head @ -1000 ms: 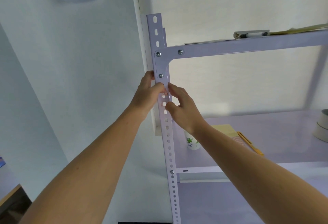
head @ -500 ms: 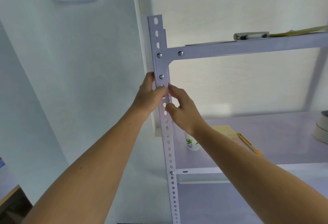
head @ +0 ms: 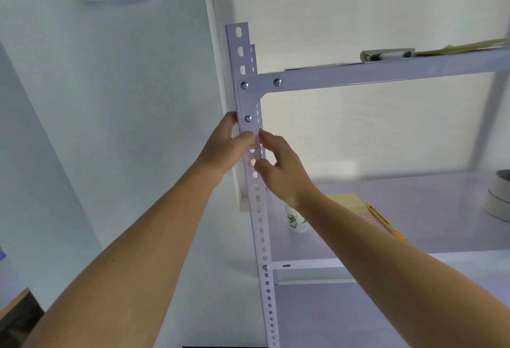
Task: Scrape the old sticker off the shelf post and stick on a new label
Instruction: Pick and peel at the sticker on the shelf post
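Observation:
A pale perforated metal shelf post (head: pixel 260 226) rises up the middle of the view, bolted to a cross beam (head: pixel 386 73) near its top. My left hand (head: pixel 226 146) wraps the post from the left just below the corner bracket, thumb pressed on its front face. My right hand (head: pixel 281 168) comes in from the right, fingertips pinched against the post beside the left thumb. A small pale label (head: pixel 256 138) lies on the post between the fingertips; its edges are hard to tell from the metal.
On the middle shelf (head: pixel 414 196) stand a small white bottle with green print (head: pixel 295 220), a yellow pad (head: pixel 345 201), an orange-yellow utility knife (head: pixel 386 223) and tape rolls (head: pixel 496 204) at far right. A marker (head: pixel 386 55) lies on the top shelf. White wall at left.
Both hands stay at the same spot on the post; the right fingertips shift slightly along the post face. The view has drifted a little.

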